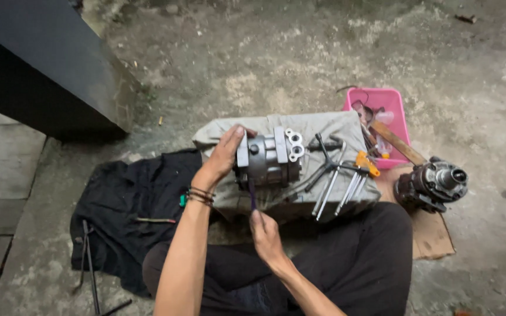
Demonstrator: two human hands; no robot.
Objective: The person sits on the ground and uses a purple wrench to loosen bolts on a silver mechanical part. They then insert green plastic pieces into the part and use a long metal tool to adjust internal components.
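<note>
We sit on a rough concrete floor [323, 52], with a dark slanted panel [42, 64] at the upper left and a grey cloth-covered block [323, 126] in front of our knees. On that block lies a grey metal compressor [269, 159], on its side. Our left hand [226, 152] is laid over its left end, fingers spread against the housing. Our right hand [265, 234] is closed around the lower end of a thin dark tool [252, 196], whose tip points up to the underside of the compressor; we cannot tell whether it touches. The two hands are apart, one above the other. Just right of the compressor on the cloth lie a cross wrench [323, 161] and a set of long keys [341, 190] on an orange holder. A pink tray [395, 102] of small parts stands behind, and a second compressor part [431, 184] rests on cardboard [431, 234] to the right. A black cloth [124, 205] is spread at our left
</note>
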